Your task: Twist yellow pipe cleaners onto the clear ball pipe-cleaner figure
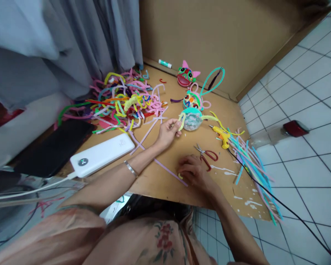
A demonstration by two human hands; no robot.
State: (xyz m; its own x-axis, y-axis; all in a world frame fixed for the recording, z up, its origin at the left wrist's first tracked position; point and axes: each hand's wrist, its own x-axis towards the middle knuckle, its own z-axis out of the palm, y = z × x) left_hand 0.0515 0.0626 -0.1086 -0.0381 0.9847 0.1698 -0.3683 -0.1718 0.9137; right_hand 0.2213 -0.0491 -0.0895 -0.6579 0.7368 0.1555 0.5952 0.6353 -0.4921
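Note:
My left hand is closed, thumb and finger pinching a bent pale yellow pipe cleaner. That piece is at the left side of a pipe-cleaner animal figure with a colourful face, pink ear loops and a pale, cloudy lower body. Another yellow pipe cleaner sticks out on the figure's right. Nearer the table's front edge, my right hand has its fingers curled around a short yellow pipe cleaner piece, partly hidden. Red-handled scissors lie open just beyond the right hand.
A tangled heap of coloured pipe cleaners covers the back left. To the right are a yellow glue gun with a black cord and a bundle of straight pipe cleaners. A white power bank, second animal head and glue stick also lie there.

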